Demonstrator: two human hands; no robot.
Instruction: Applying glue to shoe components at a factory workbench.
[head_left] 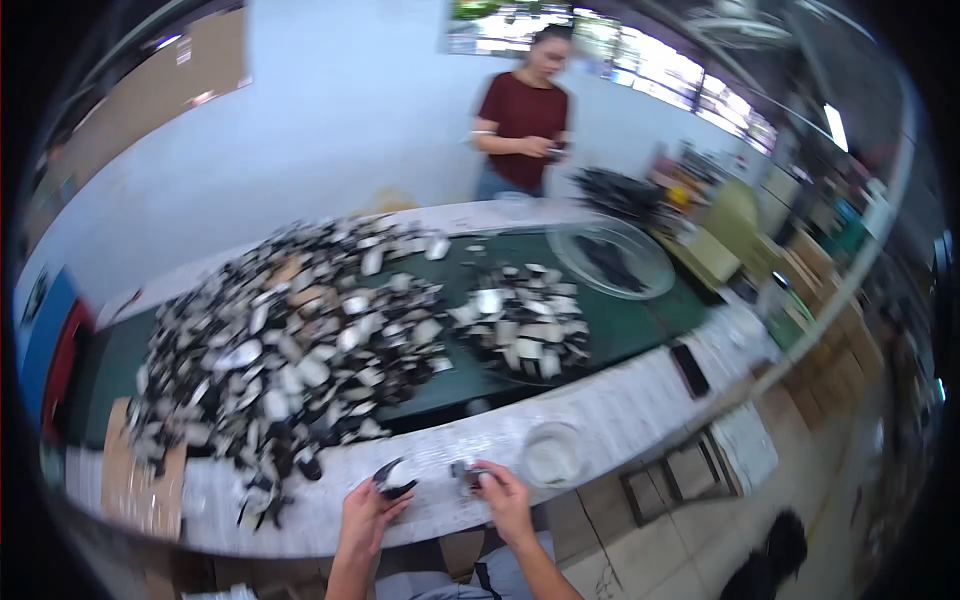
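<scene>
While the bowl [531,463] sits on the white ledge [625,420], both hands are at work to the left of it! Farther from the bowl, the left hand [371,512] has its thumb and fingers curled, a modest gap between them, and they grip a black-and-white piece [400,491], dark curved ends sticking out past the fingertips; whether that is one piece or two, I cannot tell. Just beside the bowl, the right hand [505,497] pinches a small grey thing [465,472], thumb and fingertips nearly together, its exact kind lost in blur. And what a big heap [290,350] left of the bowl, black and white bits spread over the green belt [645,325] and spilling onto the ledge, with a brown card [145,490] at the far left! Beyond the bowl, a small heap [530,330]; past that, off to the right, a wide clear dish [652,270] with dark strips [612,265] in it. Right of the bowl, a black phone [690,370] lies on the ledge. Far behind the bowl, across the belt, a co-worker [525,115] in dark red, hands together around something small
</scene>
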